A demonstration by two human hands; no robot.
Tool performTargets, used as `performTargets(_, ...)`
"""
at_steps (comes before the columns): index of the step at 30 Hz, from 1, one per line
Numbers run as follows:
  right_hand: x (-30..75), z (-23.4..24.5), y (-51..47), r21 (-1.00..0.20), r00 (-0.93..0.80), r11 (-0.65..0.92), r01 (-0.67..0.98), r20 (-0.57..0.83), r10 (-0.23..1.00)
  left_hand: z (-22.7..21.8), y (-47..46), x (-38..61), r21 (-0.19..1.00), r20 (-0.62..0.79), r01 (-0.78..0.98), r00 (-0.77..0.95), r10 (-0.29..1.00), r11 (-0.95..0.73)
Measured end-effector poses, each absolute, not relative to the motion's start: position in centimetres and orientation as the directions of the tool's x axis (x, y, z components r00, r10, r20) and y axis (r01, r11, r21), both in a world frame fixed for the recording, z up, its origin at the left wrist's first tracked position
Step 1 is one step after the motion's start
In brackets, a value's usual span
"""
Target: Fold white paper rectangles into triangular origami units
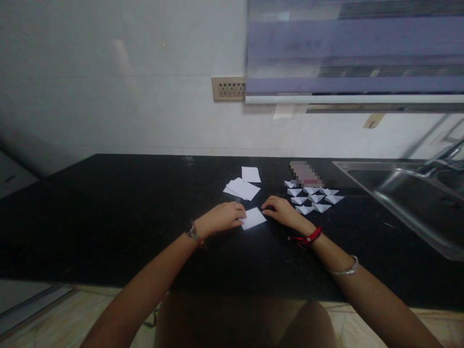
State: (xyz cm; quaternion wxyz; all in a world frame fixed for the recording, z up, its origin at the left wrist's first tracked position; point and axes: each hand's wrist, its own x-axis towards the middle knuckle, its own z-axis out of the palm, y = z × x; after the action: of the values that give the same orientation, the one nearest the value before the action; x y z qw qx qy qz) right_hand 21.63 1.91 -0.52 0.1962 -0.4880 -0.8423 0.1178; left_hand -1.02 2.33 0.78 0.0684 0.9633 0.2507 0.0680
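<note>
A small white sheet of paper (pixel 254 219) lies on the dark countertop in front of me. My left hand (pixel 226 215) is closed on its left corner, thumb below and fingers above. By the sheet's right edge is my right hand (pixel 282 211), its fingers bent and a small gap between thumb and forefinger. Whether those fingertips touch the paper I cannot tell. Just beyond lie several loose white sheets (pixel 243 189), overlapping, with a single sheet (pixel 251 174) behind them. Several folded white paper triangles (pixel 305 210) are grouped to the right of my right hand.
A blurred-out flat, pinkish object (pixel 306 174) lies behind the folded triangles. The metal sink (pixel 409 203) with its tap (pixel 444 155) is set into the counter (pixel 108 217) at right. A socket panel (pixel 229 89) and a purple blind (pixel 326 53) are on the back wall.
</note>
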Motion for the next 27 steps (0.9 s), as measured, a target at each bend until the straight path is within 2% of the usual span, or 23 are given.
performTargets(12,21.0,-1.1,2.2,-0.438,-0.458,0.535,0.723,0.277,0.845,0.4,2.5,-0.9,0.215,0.099,0.481,0.855,0.509,-0.850)
performTargets(22,20.1,-1.6,2.0,-0.237,-0.487,0.530,0.814,0.218,0.846,0.4,2.7,-0.8,0.229,0.095,0.484,0.852,0.514,-0.845)
performTargets(27,20.6,-1.5,2.1,-0.329,-0.467,0.525,0.785,0.242,0.850,0.4,2.6,-0.8,0.261,0.095,0.486,0.847,0.524,-0.834)
